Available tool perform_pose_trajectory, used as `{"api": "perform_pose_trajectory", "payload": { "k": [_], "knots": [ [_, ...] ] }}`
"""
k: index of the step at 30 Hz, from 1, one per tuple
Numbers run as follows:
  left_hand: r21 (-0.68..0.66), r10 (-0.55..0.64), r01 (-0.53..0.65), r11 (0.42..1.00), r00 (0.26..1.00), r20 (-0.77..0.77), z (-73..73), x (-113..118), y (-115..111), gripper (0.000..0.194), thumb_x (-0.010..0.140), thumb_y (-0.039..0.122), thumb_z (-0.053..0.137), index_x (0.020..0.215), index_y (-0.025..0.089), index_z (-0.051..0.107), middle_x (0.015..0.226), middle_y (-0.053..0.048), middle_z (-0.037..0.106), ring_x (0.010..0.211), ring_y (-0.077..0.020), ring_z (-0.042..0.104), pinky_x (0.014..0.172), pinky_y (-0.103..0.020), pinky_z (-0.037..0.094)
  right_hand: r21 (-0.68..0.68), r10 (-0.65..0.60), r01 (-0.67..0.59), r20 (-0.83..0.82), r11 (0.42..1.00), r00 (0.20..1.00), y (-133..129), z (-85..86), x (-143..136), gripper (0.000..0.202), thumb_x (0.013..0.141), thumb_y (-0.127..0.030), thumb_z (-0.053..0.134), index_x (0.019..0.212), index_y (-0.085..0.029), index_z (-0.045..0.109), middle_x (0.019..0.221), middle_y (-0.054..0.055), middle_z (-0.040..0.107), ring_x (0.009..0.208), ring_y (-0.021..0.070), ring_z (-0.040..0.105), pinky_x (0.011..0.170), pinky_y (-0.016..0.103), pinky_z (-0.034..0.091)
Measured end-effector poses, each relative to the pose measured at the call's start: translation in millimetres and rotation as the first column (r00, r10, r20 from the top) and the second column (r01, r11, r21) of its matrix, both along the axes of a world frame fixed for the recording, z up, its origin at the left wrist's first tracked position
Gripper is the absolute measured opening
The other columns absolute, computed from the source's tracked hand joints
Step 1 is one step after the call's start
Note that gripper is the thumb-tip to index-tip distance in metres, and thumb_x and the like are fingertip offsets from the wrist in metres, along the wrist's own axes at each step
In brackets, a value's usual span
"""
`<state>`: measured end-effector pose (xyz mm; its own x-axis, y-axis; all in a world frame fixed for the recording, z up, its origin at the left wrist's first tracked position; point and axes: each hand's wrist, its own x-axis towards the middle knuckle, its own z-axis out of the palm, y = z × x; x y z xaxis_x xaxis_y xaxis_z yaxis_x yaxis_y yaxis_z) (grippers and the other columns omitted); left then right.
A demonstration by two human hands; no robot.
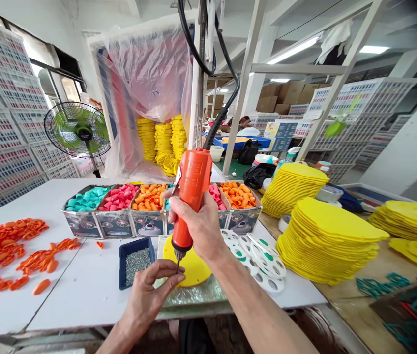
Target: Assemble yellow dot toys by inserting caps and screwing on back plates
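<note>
An orange-red electric screwdriver [193, 184] hangs upright from a black cable, and my right hand [203, 223] is wrapped round its body. Its bit points down at the near left part of a round yellow disc [197, 265]. Beside the bit tip, my left hand [155, 285] is pinched at the disc's near edge; whatever lies between its fingertips is too small to make out. A dark blue tray [121, 268] of small metal screws [137, 263] stands just left of the disc. Clear plastic wrap [193, 294] shows under the disc.
Boxes [114, 223] of teal, pink and orange parts line the back. Orange pieces [2, 246] lie at the left. White discs with holes [262, 260] and tall yellow stacks [326, 243] stand at the right. A green fan [83, 130] is behind, left.
</note>
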<state>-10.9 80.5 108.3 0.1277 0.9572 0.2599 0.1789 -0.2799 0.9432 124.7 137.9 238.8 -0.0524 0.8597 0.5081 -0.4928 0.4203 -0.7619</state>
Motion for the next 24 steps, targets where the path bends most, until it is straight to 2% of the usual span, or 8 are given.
{"api": "perform_pose_trajectory", "payload": {
  "k": [3, 6, 9, 13, 19, 22, 24],
  "knots": [
    [0.027, -0.008, 0.009, 1.000, 0.999, -0.042, 2.6, -2.1, -0.2, 0.018, 0.085, 0.036, 0.074, 0.095, 0.022, 0.071, 0.097, -0.006, 0.084, 0.093, -0.0237, 0.079, 0.088, -0.029, 0.061, 0.007, -0.003, 0.003, -0.007, 1.000, 1.000, 1.3, -1.1, -0.6, 0.025, 0.081, -0.028, 0.074, 0.101, -0.023, 0.060, 0.092, -0.002, 0.072, 0.052, 0.0079, 0.058, 0.051, 0.023, 0.051],
    [0.062, 0.011, -0.003, 0.998, 0.993, -0.117, 5.6, -7.8, 1.2, 0.020, 0.093, 0.037, 0.063, 0.103, 0.023, 0.074, 0.108, -0.006, 0.081, 0.106, -0.0244, 0.074, 0.097, -0.033, 0.056, 0.000, -0.025, 0.025, 0.001, 1.000, 1.000, 3.0, -2.9, -0.4, 0.027, 0.080, -0.028, 0.074, 0.102, -0.023, 0.060, 0.090, -0.002, 0.072, 0.051, 0.0081, 0.058, 0.051, 0.024, 0.052],
    [0.063, 0.096, -0.088, 0.994, 0.986, -0.133, 6.6, -16.0, 5.8, 0.030, 0.099, 0.039, 0.051, 0.106, 0.024, 0.075, 0.111, -0.006, 0.080, 0.110, -0.0247, 0.072, 0.098, -0.034, 0.054, 0.000, -0.052, 0.052, 0.015, 0.999, 0.999, 5.2, -5.4, 0.3, 0.025, 0.080, -0.027, 0.074, 0.100, -0.022, 0.060, 0.091, -0.001, 0.072, 0.052, 0.0082, 0.058, 0.051, 0.024, 0.052],
    [0.050, 0.185, -0.180, 0.982, 0.976, -0.114, 2.9, -23.3, 17.0, 0.031, 0.099, 0.041, 0.051, 0.108, 0.022, 0.074, 0.114, -0.007, 0.079, 0.110, -0.0250, 0.070, 0.096, -0.033, 0.054, 0.007, -0.060, 0.060, 0.022, 0.998, 0.998, 7.3, -9.4, 0.0, 0.024, 0.081, -0.027, 0.073, 0.100, -0.021, 0.060, 0.091, -0.001, 0.072, 0.053, 0.0082, 0.059, 0.052, 0.024, 0.053],
    [0.070, 0.177, -0.173, 0.982, 0.982, -0.064, -6.9, -23.3, 26.6, 0.022, 0.096, 0.036, 0.057, 0.103, 0.023, 0.073, 0.108, -0.005, 0.080, 0.107, -0.0224, 0.072, 0.095, -0.030, 0.055, 0.003, -0.073, 0.073, 0.031, 0.997, 0.997, 8.9, -13.0, -1.9, 0.025, 0.081, -0.028, 0.074, 0.101, -0.022, 0.060, 0.092, -0.001, 0.072, 0.053, 0.0079, 0.059, 0.054, 0.025, 0.054],
    [0.101, 0.176, -0.162, 0.982, 0.974, -0.142, -9.1, -24.0, 26.9, 0.022, 0.097, 0.033, 0.055, 0.105, 0.024, 0.073, 0.109, -0.004, 0.080, 0.108, -0.0227, 0.073, 0.096, -0.032, 0.055, 0.001, -0.072, 0.072, 0.030, 0.997, 0.997, 9.5, -14.2, -2.6, 0.025, 0.081, -0.029, 0.073, 0.101, -0.023, 0.060, 0.093, -0.001, 0.073, 0.053, 0.0082, 0.059, 0.054, 0.025, 0.054],
    [0.141, 0.151, -0.121, 0.983, 0.962, -0.228, -9.1, -24.0, 28.7, 0.023, 0.096, 0.031, 0.056, 0.111, 0.024, 0.072, 0.119, -0.005, 0.077, 0.115, -0.0238, 0.070, 0.103, -0.036, 0.053, -0.015, -0.071, 0.072, 0.028, 0.997, 0.997, 8.7, -15.1, -3.4, 0.025, 0.080, -0.028, 0.073, 0.101, -0.023, 0.060, 0.093, -0.001, 0.073, 0.053, 0.0084, 0.058, 0.053, 0.025, 0.054]
  ]
}}
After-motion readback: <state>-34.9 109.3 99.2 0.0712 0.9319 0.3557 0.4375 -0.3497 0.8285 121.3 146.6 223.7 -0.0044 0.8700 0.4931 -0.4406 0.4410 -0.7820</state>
